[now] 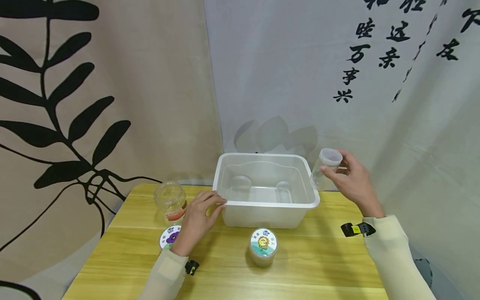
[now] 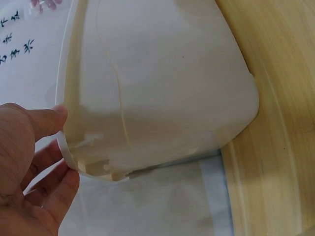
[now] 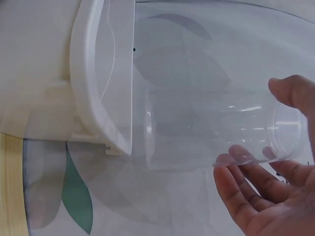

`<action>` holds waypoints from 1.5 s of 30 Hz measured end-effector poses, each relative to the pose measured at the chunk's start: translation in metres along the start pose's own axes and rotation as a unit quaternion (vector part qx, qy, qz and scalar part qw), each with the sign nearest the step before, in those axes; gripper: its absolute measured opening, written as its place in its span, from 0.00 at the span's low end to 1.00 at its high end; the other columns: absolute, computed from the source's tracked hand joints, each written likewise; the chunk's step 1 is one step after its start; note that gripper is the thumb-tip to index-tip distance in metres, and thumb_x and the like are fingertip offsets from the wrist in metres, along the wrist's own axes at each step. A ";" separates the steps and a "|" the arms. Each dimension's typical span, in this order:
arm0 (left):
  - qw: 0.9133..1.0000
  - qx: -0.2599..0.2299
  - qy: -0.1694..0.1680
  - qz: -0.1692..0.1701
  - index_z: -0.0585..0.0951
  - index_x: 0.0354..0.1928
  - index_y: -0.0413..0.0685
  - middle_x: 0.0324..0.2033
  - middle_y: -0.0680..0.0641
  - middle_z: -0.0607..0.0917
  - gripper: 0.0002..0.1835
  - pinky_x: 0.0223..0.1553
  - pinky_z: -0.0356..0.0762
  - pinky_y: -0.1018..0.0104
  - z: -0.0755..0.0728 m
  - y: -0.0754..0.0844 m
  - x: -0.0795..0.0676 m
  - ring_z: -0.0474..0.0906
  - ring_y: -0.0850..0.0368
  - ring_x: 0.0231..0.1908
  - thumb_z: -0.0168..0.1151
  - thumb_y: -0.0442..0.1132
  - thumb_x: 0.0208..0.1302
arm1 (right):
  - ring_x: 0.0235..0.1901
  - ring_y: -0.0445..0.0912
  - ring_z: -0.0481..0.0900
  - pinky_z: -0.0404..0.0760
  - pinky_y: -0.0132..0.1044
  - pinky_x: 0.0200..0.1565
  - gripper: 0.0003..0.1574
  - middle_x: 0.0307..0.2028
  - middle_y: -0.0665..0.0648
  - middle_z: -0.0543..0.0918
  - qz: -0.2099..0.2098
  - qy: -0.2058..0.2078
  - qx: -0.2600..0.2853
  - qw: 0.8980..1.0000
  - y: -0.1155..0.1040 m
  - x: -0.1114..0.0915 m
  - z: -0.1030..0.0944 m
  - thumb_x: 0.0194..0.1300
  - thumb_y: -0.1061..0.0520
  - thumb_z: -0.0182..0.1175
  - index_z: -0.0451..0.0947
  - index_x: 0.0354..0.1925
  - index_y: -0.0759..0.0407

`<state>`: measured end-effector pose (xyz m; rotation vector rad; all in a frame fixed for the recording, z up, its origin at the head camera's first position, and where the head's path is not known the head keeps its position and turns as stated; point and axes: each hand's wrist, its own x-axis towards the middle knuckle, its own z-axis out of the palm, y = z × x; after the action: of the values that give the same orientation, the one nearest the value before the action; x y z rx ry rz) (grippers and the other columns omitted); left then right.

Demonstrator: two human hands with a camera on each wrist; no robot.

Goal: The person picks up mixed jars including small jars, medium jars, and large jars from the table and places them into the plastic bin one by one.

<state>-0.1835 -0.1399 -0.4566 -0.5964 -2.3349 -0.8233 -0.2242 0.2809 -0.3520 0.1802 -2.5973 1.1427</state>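
A white plastic bin (image 1: 270, 214) stands on the wooden table. My left hand (image 1: 200, 218) pinches its near left rim; thumb and fingers (image 2: 64, 191) lie on opposite sides of the rim in the left wrist view. Just past the bin's right end, my right hand (image 1: 350, 179) holds a clear plastic jar (image 1: 323, 168) up in the air. Fingers and thumb grip it near its capped end, and the right wrist view shows the jar (image 3: 197, 130) see-through and apparently empty. Two rounded shapes show inside the bin; I cannot tell whether they are jars or moulded parts.
Left of the bin is a clear jar (image 1: 168, 200) with an orange-red label. A round flower-print lid (image 1: 168, 236) lies before it, partly hidden by my left arm. In front of the bin stands a jar with a sunflower lid (image 1: 263, 242). Printed curtains (image 1: 270, 75) hang behind.
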 end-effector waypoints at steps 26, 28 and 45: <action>1.000 0.000 -0.006 -0.009 0.89 0.39 0.55 0.44 0.53 0.89 0.08 0.52 0.87 0.54 0.000 -0.001 0.001 0.84 0.52 0.52 0.77 0.36 0.59 | 0.51 0.54 0.83 0.85 0.48 0.50 0.42 0.57 0.60 0.83 -0.027 -0.108 -0.001 0.994 -0.024 0.028 0.044 0.68 0.36 0.66 0.66 0.71 0.53; 1.000 0.000 -0.006 -0.011 0.89 0.39 0.55 0.44 0.52 0.89 0.08 0.51 0.87 0.54 0.001 -0.001 0.001 0.84 0.52 0.52 0.77 0.36 0.59 | 0.50 0.54 0.83 0.84 0.44 0.47 0.42 0.55 0.59 0.83 -0.029 -0.118 -0.003 0.993 -0.025 0.031 0.048 0.68 0.35 0.66 0.67 0.70 0.53; 1.000 0.000 -0.003 -0.005 0.89 0.39 0.55 0.43 0.53 0.89 0.09 0.52 0.87 0.54 0.001 -0.001 0.001 0.83 0.52 0.52 0.77 0.35 0.58 | 0.65 0.60 0.75 0.80 0.58 0.63 0.48 0.69 0.63 0.73 0.009 -0.193 -0.015 0.981 -0.028 0.033 0.074 0.72 0.32 0.58 0.60 0.77 0.55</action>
<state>-0.1854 -0.1400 -0.4571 -0.5879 -2.3447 -0.8270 -0.2647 0.2070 -0.3694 0.4105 -2.9531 1.1714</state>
